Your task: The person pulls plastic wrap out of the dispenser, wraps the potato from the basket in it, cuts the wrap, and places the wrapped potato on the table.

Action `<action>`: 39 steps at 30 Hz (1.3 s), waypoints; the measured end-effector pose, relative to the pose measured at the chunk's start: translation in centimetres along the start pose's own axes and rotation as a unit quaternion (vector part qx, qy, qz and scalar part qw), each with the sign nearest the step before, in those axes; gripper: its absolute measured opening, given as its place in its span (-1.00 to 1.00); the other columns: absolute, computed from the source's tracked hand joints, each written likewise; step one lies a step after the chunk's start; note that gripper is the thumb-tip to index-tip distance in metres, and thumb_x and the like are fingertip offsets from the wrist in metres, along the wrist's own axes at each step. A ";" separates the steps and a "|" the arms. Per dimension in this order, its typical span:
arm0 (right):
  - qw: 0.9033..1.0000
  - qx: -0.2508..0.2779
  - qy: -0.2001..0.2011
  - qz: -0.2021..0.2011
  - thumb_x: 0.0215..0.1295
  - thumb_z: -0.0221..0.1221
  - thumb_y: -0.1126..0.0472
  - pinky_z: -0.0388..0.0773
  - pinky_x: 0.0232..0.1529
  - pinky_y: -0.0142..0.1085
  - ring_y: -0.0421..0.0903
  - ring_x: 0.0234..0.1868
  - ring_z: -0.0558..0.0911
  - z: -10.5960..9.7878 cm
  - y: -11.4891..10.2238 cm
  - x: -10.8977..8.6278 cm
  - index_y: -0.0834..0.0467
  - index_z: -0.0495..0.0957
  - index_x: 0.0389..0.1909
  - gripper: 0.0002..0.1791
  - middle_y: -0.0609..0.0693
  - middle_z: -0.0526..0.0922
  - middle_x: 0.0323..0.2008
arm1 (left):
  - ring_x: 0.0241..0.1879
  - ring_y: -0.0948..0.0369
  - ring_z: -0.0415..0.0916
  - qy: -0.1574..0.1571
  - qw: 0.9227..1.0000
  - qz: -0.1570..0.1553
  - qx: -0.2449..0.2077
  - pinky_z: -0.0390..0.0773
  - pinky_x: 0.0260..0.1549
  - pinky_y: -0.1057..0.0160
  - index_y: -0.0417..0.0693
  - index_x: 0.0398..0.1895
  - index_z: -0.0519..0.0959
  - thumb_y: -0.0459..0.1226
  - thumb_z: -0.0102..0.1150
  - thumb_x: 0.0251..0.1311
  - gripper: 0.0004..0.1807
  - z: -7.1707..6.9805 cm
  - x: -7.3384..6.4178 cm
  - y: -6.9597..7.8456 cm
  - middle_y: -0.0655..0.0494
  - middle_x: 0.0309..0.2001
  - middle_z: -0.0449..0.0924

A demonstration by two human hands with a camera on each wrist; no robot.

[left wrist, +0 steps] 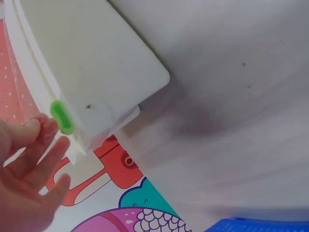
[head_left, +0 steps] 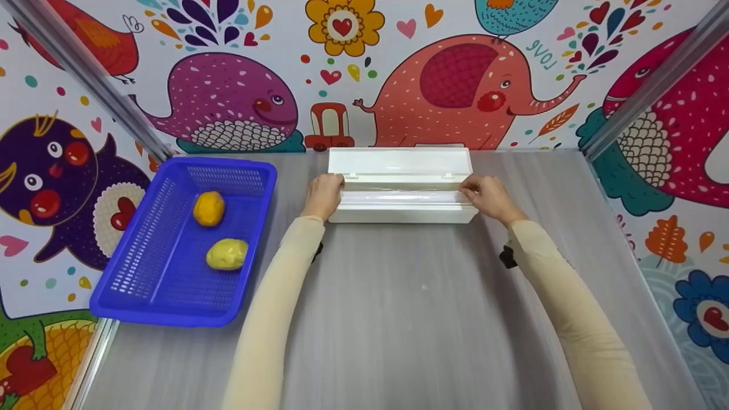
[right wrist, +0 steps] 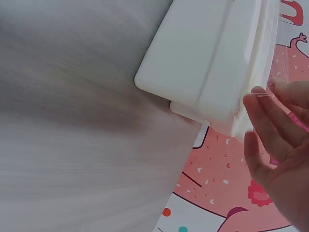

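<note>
Grey tabletop (head_left: 421, 319); white box (head_left: 401, 216) lengthwise left-right, raised lid (head_left: 398, 162) rearward.

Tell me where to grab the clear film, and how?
Probably pinch both ends of the clear film, left hand from the left, right hand from the right: it's thin and stretches along the long white box, so one middle grip might crumple it.

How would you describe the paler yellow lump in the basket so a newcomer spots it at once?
On the grey table, find the blue basket at the left. Inside, take the paler lump, the lower of two in the head view. It is longer and lighter yellow than the rounder, orange-yellow lump beyond it.
</note>
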State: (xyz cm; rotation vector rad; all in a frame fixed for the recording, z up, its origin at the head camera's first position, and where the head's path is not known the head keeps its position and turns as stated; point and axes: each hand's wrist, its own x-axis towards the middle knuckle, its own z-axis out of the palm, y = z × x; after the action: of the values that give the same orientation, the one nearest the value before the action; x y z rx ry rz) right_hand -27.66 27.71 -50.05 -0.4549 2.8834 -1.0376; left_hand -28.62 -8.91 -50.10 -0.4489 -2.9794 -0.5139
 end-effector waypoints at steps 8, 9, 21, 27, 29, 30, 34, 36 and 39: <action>0.999 0.024 -0.020 0.013 0.34 0.10 0.42 0.49 -0.14 -0.09 0.07 -0.24 0.56 -0.2 -0.2 0.1 0.39 0.58 -0.20 -0.87 0.22 0.64 -0.28 | -0.17 -0.01 0.60 -0.014 0.997 -0.032 -0.073 0.55 -0.15 0.08 -0.28 -0.20 0.66 -0.45 0.07 0.32 -0.84 -0.7 0.1 -0.1 -0.14 -0.21 0.66; 0.999 0.030 -0.022 0.016 0.34 0.09 0.43 0.49 -0.15 -0.12 0.07 -0.23 0.57 -0.2 -0.1 0.0 0.39 0.58 -0.20 -0.87 0.21 0.64 -0.28 | -0.17 -0.01 0.60 -0.017 0.996 -0.033 -0.077 0.55 -0.14 0.08 -0.28 -0.19 0.66 -0.45 0.07 0.32 -0.84 -0.8 0.1 -0.1 -0.13 -0.20 0.66; 0.997 0.067 -0.029 -0.005 0.36 0.06 0.45 0.50 -0.22 -0.40 0.09 -0.23 0.63 -0.8 0.0 0.0 0.40 0.56 -0.19 -0.87 0.22 0.66 -0.29 | -0.20 0.02 0.59 -0.032 0.995 -0.029 -0.092 0.55 -0.17 0.07 -0.28 -0.22 0.66 -0.41 0.08 0.33 -0.84 -1.6 0.2 -0.2 -0.11 -0.24 0.67; 0.996 0.072 -0.042 -0.010 0.36 0.07 0.45 0.46 -0.25 -0.49 0.11 -0.22 0.65 -1.2 -0.3 0.0 0.42 0.56 -0.20 -0.87 0.25 0.66 -0.30 | -0.18 0.02 0.59 -0.047 0.994 -0.038 -0.096 0.55 -0.19 0.05 -0.24 -0.17 0.67 -0.39 0.07 0.35 -0.82 -2.1 0.0 -0.3 -0.09 -0.21 0.67; 0.996 0.077 -0.047 -0.006 0.37 0.06 0.44 0.47 -0.24 -0.51 0.11 -0.21 0.65 -1.3 -0.4 0.0 0.42 0.56 -0.19 -0.86 0.25 0.66 -0.29 | -0.17 0.03 0.58 -0.050 0.993 -0.038 -0.102 0.54 -0.16 0.06 -0.26 -0.16 0.66 -0.40 0.06 0.35 -0.82 -2.3 0.0 -0.3 -0.09 -0.21 0.67; 0.996 0.079 -0.049 -0.005 0.37 0.07 0.44 0.47 -0.23 -0.50 0.12 -0.20 0.65 -1.4 -0.4 0.0 0.43 0.56 -0.19 -0.86 0.25 0.66 -0.28 | -0.17 0.03 0.58 -0.051 0.993 -0.038 -0.104 0.54 -0.15 0.06 -0.26 -0.16 0.66 -0.40 0.06 0.35 -0.82 -2.3 0.0 -0.3 -0.09 -0.20 0.67; 0.995 0.081 -0.061 0.001 0.37 0.07 0.43 0.53 -0.14 -0.40 0.11 -0.19 0.64 -1.9 -0.6 -0.1 0.43 0.56 -0.15 -0.84 0.26 0.65 -0.25 | -0.17 0.04 0.58 -0.054 0.992 -0.036 -0.111 0.52 -0.11 0.07 -0.27 -0.15 0.66 -0.40 0.06 0.35 -0.81 -2.6 -0.1 -0.4 -0.09 -0.20 0.66; 0.995 0.078 -0.068 0.003 0.37 0.07 0.43 0.55 -0.09 -0.32 0.11 -0.18 0.64 -2.1 -0.6 -0.1 0.43 0.56 -0.14 -0.84 0.25 0.65 -0.23 | -0.16 0.03 0.57 -0.057 0.991 -0.036 -0.113 0.52 -0.10 0.07 -0.27 -0.14 0.66 -0.40 0.07 0.35 -0.81 -2.7 -0.1 -0.4 -0.10 -0.20 0.66; 0.994 0.073 -0.079 0.005 0.38 0.06 0.43 0.55 -0.03 -0.19 0.09 -0.17 0.63 -2.4 -0.8 0.0 0.43 0.56 -0.12 -0.83 0.24 0.66 -0.22 | -0.16 0.02 0.57 -0.060 0.991 -0.031 -0.114 0.51 -0.08 0.06 -0.28 -0.14 0.66 -0.40 0.08 0.34 -0.82 -3.0 -0.1 -0.5 -0.11 -0.20 0.66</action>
State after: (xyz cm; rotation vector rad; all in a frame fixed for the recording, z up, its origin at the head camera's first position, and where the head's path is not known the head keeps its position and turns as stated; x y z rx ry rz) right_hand -27.81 28.59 -47.73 -0.4883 2.6469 -1.1452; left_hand -28.58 -10.37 -47.47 -0.4194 -3.0702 -0.8681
